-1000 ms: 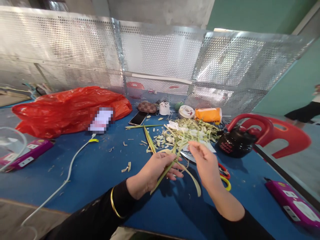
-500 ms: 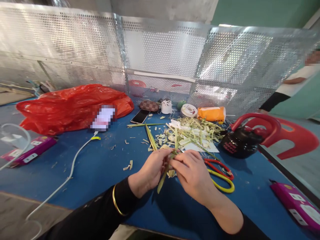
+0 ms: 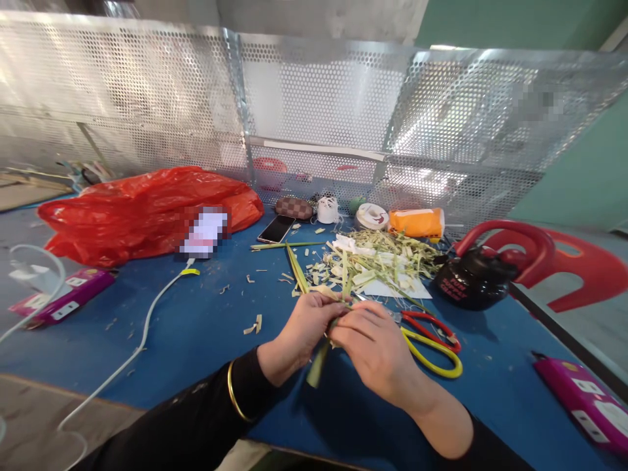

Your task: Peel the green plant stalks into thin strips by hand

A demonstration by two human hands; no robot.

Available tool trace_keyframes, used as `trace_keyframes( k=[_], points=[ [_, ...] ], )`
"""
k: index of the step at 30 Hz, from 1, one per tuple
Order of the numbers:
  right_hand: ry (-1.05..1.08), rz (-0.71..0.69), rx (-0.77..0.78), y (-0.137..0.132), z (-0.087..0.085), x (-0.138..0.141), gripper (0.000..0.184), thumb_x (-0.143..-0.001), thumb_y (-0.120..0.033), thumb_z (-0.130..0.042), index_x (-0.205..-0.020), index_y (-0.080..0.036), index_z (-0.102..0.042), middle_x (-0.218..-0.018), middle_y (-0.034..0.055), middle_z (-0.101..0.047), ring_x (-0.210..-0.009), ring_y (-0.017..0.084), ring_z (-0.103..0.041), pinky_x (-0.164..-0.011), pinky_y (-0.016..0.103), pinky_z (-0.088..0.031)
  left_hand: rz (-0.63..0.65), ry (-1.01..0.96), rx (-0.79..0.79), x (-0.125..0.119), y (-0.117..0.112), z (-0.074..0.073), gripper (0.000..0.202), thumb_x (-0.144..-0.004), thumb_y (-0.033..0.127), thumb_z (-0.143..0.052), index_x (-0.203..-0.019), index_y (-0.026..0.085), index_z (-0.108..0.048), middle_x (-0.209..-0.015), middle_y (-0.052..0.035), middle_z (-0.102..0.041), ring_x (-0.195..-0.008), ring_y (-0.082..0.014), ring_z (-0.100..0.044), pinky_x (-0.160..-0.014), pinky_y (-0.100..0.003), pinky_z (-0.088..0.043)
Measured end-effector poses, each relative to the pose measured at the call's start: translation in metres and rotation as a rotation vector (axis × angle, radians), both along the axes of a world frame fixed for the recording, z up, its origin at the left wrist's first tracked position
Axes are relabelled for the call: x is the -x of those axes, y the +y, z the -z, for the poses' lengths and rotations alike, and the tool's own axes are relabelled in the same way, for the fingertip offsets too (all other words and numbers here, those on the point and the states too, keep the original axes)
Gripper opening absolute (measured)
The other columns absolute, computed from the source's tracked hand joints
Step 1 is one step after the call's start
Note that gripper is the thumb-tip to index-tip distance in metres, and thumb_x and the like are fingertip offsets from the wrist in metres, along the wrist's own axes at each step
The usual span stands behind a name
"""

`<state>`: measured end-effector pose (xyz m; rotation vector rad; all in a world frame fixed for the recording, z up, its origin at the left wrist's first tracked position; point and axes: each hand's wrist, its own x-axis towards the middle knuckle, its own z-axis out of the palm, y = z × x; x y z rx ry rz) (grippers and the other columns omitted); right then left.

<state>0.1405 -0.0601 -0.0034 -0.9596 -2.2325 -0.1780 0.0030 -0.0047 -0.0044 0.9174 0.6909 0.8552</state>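
A folded green leaf strip [image 3: 318,366] is pinched between both hands, its lower end sticking out toward me. My left hand [image 3: 307,330] is closed on it, thumb and forefinger together. Close against those fingertips, my right hand [image 3: 375,350] grips the same strip; the fingers hide most of it. Scissors [image 3: 434,350] with one red and one yellow handle lie beside my right hand, which covers part of them. Just beyond the hands is a heap of green and pale leaf scraps [image 3: 392,255]. A long leaf [image 3: 297,268] lies left of the heap.
A black pot-shaped container [image 3: 471,281] with a red handle stands right. Behind are a tape roll [image 3: 371,216], an orange packet [image 3: 417,223] and a dark phone [image 3: 277,229]. Left lie a red plastic bag [image 3: 142,209], a lit phone [image 3: 205,232] and its white cable [image 3: 147,320].
Both hands stay together on the leaf strip; their fingers have shifted slightly and the strip's lower end looks wider. The person behind the mesh at right has moved left, behind the panel.
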Motion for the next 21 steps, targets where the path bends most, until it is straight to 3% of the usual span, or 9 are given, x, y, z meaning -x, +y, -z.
trace_keyframes(
  k=[2, 4, 6, 8, 11, 15, 18, 21],
  points=[
    [0.177, 0.076, 0.035, 0.000, -0.005, -0.003, 0.017, -0.089, -0.015, -0.051, -0.102, -0.020, -0.062, -0.087, 0.0049, -0.067, -0.083, 0.018, -0.060, -0.083, 0.036, -0.045, 0.034, 0.059, -0.040, 0.000, -0.002, -0.005, 0.013, -0.068, 0.020, -0.070, -0.077, 0.010, -0.072, -0.068, -0.0058, -0.067, -0.061, -0.0128, -0.061, -0.058, -0.018, -0.045],
    [0.330, 0.239, 0.061, 0.001, -0.007, -0.008, 0.016, -0.090, -0.023, -0.053, -0.102, -0.019, -0.063, -0.083, 0.0051, -0.064, -0.078, 0.018, -0.059, -0.074, 0.034, -0.047, 0.131, 0.165, -0.066, 0.000, -0.006, -0.007, 0.012, -0.071, 0.020, -0.065, -0.076, 0.010, -0.070, -0.068, -0.0060, -0.067, -0.056, -0.0133, -0.062, -0.053, -0.019, -0.045],
    [0.368, 0.386, 0.099, 0.003, -0.007, -0.011, 0.016, -0.089, -0.030, -0.055, -0.096, -0.020, -0.066, -0.078, 0.0041, -0.061, -0.069, 0.017, -0.056, -0.068, 0.033, -0.046, 0.234, 0.279, -0.115, -0.001, -0.009, -0.003, 0.014, -0.075, 0.021, -0.058, -0.077, 0.011, -0.068, -0.070, -0.0066, -0.068, -0.053, -0.0142, -0.063, -0.049, -0.019, -0.045],
    [0.315, 0.430, 0.154, 0.005, -0.006, -0.011, 0.016, -0.085, -0.034, -0.060, -0.082, -0.021, -0.068, -0.076, 0.0034, -0.060, -0.068, 0.017, -0.055, -0.068, 0.033, -0.043, 0.303, 0.378, -0.215, -0.001, -0.012, 0.003, 0.016, -0.075, 0.019, -0.053, -0.075, 0.013, -0.067, -0.071, -0.0061, -0.069, -0.050, -0.0140, -0.063, -0.045, -0.018, -0.043],
    [0.307, 0.379, 0.281, 0.006, -0.005, -0.007, 0.019, -0.082, -0.030, -0.065, -0.065, -0.021, -0.064, -0.070, 0.0009, -0.057, -0.069, 0.017, -0.055, -0.068, 0.031, -0.042, 0.341, 0.511, -0.336, -0.001, -0.014, 0.011, 0.015, -0.071, 0.013, -0.050, -0.064, 0.014, -0.064, -0.062, -0.0044, -0.066, -0.047, -0.0142, -0.062, -0.040, -0.017, -0.040],
    [0.495, 0.271, 0.325, 0.001, -0.008, -0.003, 0.015, -0.083, -0.020, -0.062, -0.067, -0.021, -0.059, -0.068, -0.0013, -0.052, -0.064, 0.014, -0.052, -0.061, 0.028, -0.043, 0.334, 0.472, -0.264, -0.001, -0.013, 0.008, 0.019, -0.076, 0.020, -0.049, -0.065, 0.014, -0.063, -0.067, -0.0060, -0.068, -0.044, -0.0139, -0.061, -0.035, -0.017, -0.036],
    [0.419, 0.166, 0.157, -0.004, -0.011, -0.003, 0.009, -0.085, -0.014, -0.057, -0.079, -0.020, -0.061, -0.070, -0.0005, -0.054, -0.066, 0.014, -0.054, -0.065, 0.029, -0.043, 0.260, 0.396, -0.146, 0.000, -0.009, 0.000, 0.017, -0.076, 0.021, -0.051, -0.065, 0.014, -0.063, -0.060, -0.0030, -0.063, -0.043, -0.0122, -0.058, -0.032, -0.015, -0.030],
    [0.098, 0.090, -0.104, -0.009, -0.011, -0.002, 0.016, -0.086, -0.008, -0.052, -0.089, -0.019, -0.063, -0.075, 0.0022, -0.061, -0.070, 0.014, -0.055, -0.073, 0.033, -0.042, 0.154, 0.281, 0.000, 0.003, -0.001, -0.003, 0.013, -0.073, 0.019, -0.056, -0.066, 0.012, -0.065, -0.051, 0.0009, -0.054, -0.037, -0.0075, -0.046, -0.031, -0.015, -0.026]
  ],
)
